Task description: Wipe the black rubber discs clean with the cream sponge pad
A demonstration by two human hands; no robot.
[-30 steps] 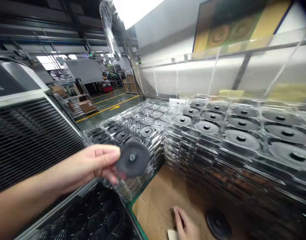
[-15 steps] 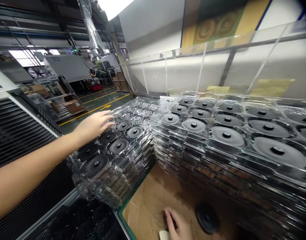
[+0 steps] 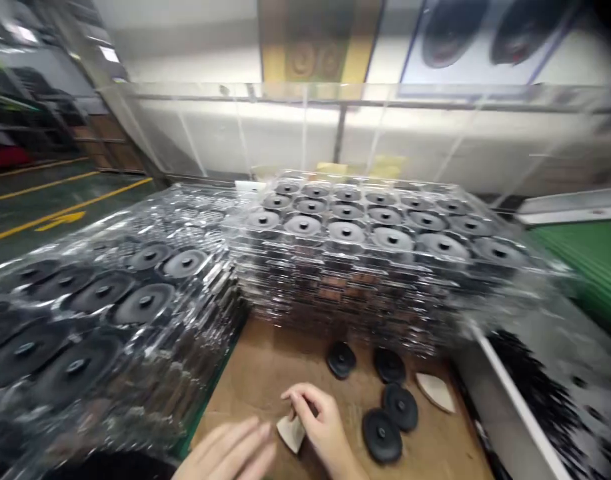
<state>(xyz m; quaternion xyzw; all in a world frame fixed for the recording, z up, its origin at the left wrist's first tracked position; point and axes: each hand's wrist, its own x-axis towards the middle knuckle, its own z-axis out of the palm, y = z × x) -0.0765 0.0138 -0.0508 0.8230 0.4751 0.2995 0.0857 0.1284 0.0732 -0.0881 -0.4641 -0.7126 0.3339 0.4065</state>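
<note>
One blurred left hand (image 3: 230, 452), grip uncurled, seemingly bare, is nearest me; my right hand (image 3: 321, 427) pinches a pale wedge (image 3: 291, 437). Beyond, four black discs (image 3: 382, 443) lie loose on the table (image 3: 268, 360); left tray (image 3: 182, 223) part-filled, far tray (image 3: 325, 241) seemingly full.

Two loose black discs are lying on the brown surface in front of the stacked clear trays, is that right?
Not two: the head view shows four loose black discs lying on the brown surface in front of the stacked clear trays.

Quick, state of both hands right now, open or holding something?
Left hand: open, blurred, nothing visible in it.
Right hand: closed, holding a pale piece.
</note>
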